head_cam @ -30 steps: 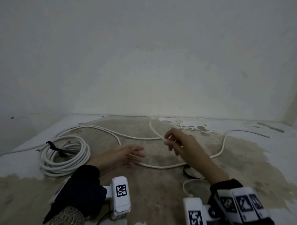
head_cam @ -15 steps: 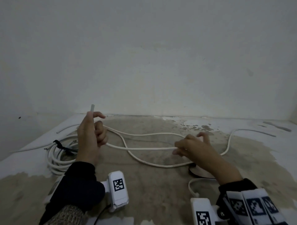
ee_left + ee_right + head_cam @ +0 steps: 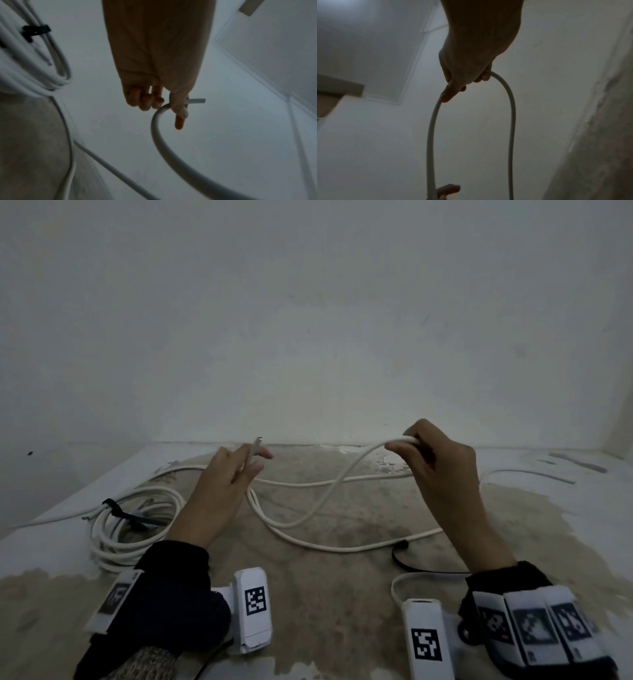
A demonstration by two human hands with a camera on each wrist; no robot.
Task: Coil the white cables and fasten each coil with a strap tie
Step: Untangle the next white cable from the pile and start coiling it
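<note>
A loose white cable (image 3: 329, 491) snakes over the stained floor. My left hand (image 3: 239, 470) pinches its free end (image 3: 255, 448) between thumb and fingers, the tip sticking up past them; the left wrist view shows the cable (image 3: 159, 135) curving away from that hand (image 3: 173, 105). My right hand (image 3: 414, 446) grips the same cable further along, raised above the floor, so the cable (image 3: 510, 108) hangs in an arch from that hand (image 3: 462, 81). A finished white coil (image 3: 137, 518) bound by a black strap tie (image 3: 114, 508) lies at the left.
A loose black strap tie (image 3: 411, 563) lies on the floor by my right wrist. A short white cord loop (image 3: 399, 583) runs to the right wrist camera. A white wall (image 3: 308, 337) closes the back; the cable's far end (image 3: 534, 474) trails right.
My left hand picked up the cable end, raised it at the left, then carried it toward the middle. My right hand slid along the cable and lifted it up to the right.
</note>
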